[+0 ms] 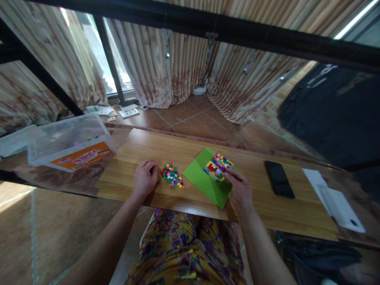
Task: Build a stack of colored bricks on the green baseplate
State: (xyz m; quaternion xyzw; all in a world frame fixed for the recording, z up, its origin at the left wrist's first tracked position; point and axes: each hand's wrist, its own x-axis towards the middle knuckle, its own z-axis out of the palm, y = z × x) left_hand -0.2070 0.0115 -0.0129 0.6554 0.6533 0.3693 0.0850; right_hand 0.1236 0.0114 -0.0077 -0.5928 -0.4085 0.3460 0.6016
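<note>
A green studded baseplate point(212, 190) lies at an angle on the wooden board, and a patch of small multicoloured building bricks point(216, 166) covers part of it. My right hand point(242, 188) reaches over the plate's right side, fingers pinched together at the edge of this patch. Whatever sits between those fingertips is too small to make out. Left of the plate is a loose pile of mixed-colour bricks point(172, 175). Beside that pile my left hand point(145, 176) rests on the board, its fingers curled in a loose fist with nothing visible in it.
On the right of the wooden board point(184, 202) lies a black phone point(279, 179), with a white object point(334, 200) beyond it. A clear plastic box point(71, 142) with an orange label stands at left. A dark bar point(190, 19) crosses above.
</note>
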